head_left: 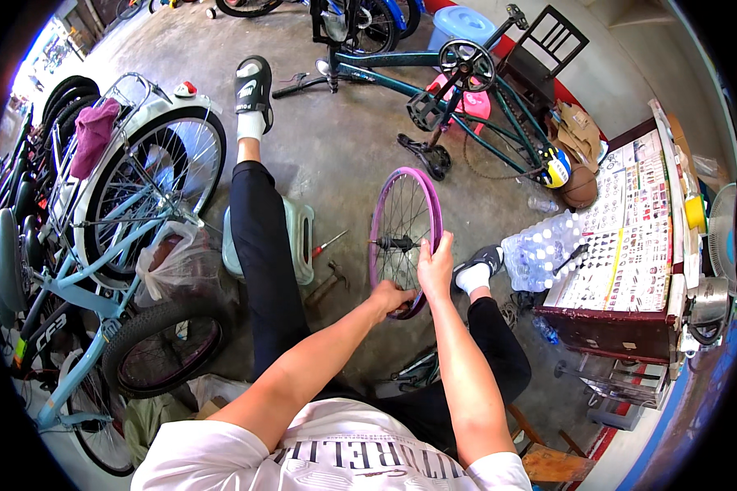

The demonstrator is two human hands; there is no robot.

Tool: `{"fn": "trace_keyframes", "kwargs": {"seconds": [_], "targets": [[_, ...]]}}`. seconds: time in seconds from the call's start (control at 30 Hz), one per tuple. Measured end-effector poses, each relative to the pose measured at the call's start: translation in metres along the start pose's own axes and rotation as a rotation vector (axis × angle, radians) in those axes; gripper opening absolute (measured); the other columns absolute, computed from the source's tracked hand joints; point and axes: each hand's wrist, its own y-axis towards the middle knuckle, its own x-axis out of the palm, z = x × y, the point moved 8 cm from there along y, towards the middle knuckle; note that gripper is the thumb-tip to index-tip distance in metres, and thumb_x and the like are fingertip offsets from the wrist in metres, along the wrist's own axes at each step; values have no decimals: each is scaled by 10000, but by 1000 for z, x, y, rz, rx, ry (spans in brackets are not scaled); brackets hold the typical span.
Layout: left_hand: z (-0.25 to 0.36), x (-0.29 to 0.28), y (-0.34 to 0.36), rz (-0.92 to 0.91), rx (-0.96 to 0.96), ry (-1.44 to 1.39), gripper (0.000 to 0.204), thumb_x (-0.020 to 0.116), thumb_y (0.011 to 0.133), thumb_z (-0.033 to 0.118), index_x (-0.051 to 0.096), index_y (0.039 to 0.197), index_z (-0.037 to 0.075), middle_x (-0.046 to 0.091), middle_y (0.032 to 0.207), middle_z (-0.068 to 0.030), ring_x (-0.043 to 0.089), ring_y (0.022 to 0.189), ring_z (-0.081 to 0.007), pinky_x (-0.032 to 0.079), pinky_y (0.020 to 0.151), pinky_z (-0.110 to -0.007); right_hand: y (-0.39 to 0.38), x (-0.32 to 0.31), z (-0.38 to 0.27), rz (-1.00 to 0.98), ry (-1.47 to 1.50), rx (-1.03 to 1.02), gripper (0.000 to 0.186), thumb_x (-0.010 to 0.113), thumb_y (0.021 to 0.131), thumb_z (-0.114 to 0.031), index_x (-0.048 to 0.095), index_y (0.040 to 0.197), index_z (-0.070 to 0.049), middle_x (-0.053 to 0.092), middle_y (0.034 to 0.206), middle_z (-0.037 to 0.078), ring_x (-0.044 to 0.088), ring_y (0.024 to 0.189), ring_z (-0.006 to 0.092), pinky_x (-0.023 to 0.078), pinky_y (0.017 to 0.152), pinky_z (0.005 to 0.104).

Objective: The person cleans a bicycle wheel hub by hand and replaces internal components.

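A spoked wheel rim [430, 196] in purple, with a black hub and no tire visible on it, stands upright between my legs. My left hand [391, 296] grips the lower part of the wheel, its fingers curled inside the rim. My right hand [436, 266] holds the wheel's right side, thumb up along the rim. Just left of the wheel, a red-handled screwdriver [323, 244] and a hammer [329, 281] lie on the concrete floor beside a pale green plastic stool [299, 245].
A teal bicycle frame [368, 74] lies ahead near a pedal-like black part [424, 155]. Bicycles [106, 270] and a loose tire [119, 348] crowd my left. Bottled water [532, 254], a basketball [579, 186] and a display-topped cabinet [598, 327] are on my right.
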Motion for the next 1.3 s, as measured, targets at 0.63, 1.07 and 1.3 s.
{"fn": "trace_keyframes", "kwargs": {"seconds": [0.63, 1.07, 1.3], "targets": [[-18, -2, 6, -199, -76, -335, 230, 795, 910, 171, 680, 1046, 27, 689, 857, -23, 652, 702, -135, 487, 584, -287, 13, 3, 34, -41, 36, 201, 318, 587, 1013, -185, 457, 1255, -26, 674, 963, 247, 669, 901, 441, 494, 804, 492], [24, -17, -14, 77, 205, 351, 318, 740, 857, 294, 735, 836, -24, 710, 758, -133, 683, 717, -235, 522, 693, -378, 18, 7, 38, -22, 31, 256, 335, 589, 1015, -185, 461, 1282, -27, 674, 1017, 228, 668, 960, 396, 490, 856, 456], [67, -12, -17, -87, 100, 657, 439, 696, 797, 390, 743, 778, -46, 738, 751, -170, 733, 750, -308, 571, 770, -409, 23, 8, 38, -29, 104, 251, 326, 597, 1010, -179, 472, 1266, -21, 670, 1055, 229, 667, 993, 390, 488, 883, 451]]}}
